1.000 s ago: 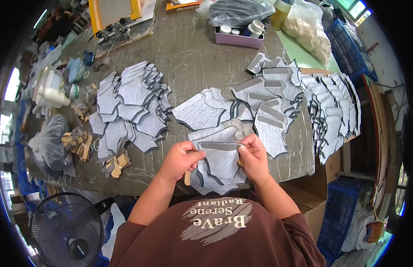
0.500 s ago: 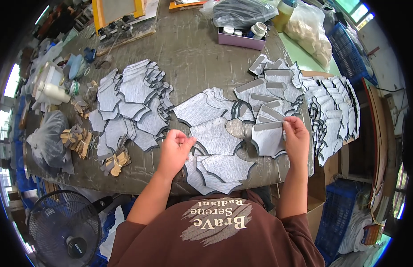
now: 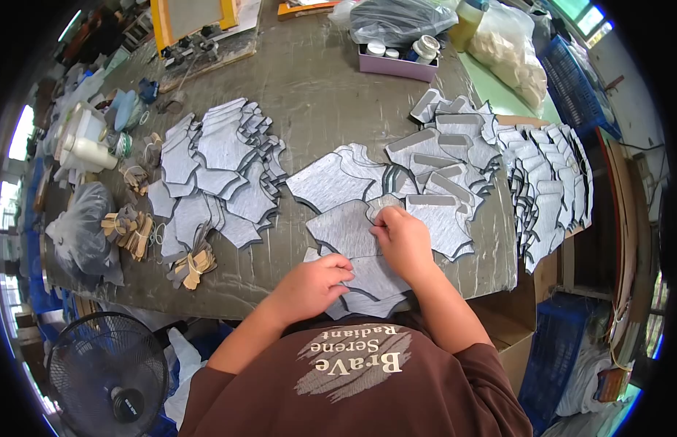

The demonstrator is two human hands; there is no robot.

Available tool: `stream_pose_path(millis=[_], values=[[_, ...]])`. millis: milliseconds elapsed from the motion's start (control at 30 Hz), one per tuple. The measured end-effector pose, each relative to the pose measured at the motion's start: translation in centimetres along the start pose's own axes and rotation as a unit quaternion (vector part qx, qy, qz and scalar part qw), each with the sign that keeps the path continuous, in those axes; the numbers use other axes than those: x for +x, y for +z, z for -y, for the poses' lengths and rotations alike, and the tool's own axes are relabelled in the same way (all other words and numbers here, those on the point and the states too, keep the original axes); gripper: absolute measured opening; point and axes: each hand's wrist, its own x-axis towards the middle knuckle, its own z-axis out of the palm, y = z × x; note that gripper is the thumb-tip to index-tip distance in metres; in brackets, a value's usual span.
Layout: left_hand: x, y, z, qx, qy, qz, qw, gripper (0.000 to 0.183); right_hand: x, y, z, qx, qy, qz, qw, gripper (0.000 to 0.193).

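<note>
Close in front of me lie overlapping grey cut panels with dark edges, stiff and sheet-like; their material is not clear. My left hand (image 3: 318, 286), thumb and fingers curled together, is at the left edge of a lower grey panel (image 3: 378, 278). My right hand (image 3: 404, 242) is closed in a pinch over the right side of the grey panel (image 3: 342, 227) above it; what sits between its fingertips is hidden. Just right of that hand, a panel with a darker grey strip (image 3: 435, 200) along its top lies on a spread of similar strip-topped panels (image 3: 455, 149).
Another heap of grey panels (image 3: 225, 156) spreads at the left, beside tied bundles of tan strips (image 3: 195, 268). More panels overlap in rows (image 3: 546, 186) at the right. A purple box (image 3: 398, 67) holding jars stands far back. A black fan (image 3: 109, 371) is at lower left.
My right hand has moved left from the strip-topped panel, which now lies flat among the others. My left hand has come down and right to the near panels.
</note>
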Motion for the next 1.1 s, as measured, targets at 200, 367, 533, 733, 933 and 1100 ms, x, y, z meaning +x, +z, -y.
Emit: stream_pose_path(millis=[200,367,533,733,933,1100], values=[[-0.5,0.2,0.1,0.007,-0.026,0.044,0.999,0.018,-0.3,-4.1,0.0,0.318,0.156,-0.025,0.935,0.008],[0.3,-1.2,1.4,0.014,0.000,0.017,1.000,0.015,-3.8,-5.2,0.3,0.195,0.169,0.125,0.958,0.007],[0.3,-2.6,2.5,-0.050,-0.098,-0.085,0.990,0.021,-5.9,-3.6,0.8,0.015,0.078,0.084,0.993,0.023],[0.5,-2.3,2.1,0.135,-0.137,-0.163,0.968,0.042,-3.6,-2.1,2.3,-0.065,0.014,0.106,0.992,0.051],[1.3,-3.2,2.9,0.056,-0.093,-0.071,0.992,0.056,-5.1,-1.0,1.6,-0.025,0.002,0.128,0.991,0.052],[1.0,-2.5,3.7,-0.151,-0.079,-0.175,0.970,0.052,-4.6,-1.5,3.1,0.179,-0.004,0.024,0.983,0.017]])
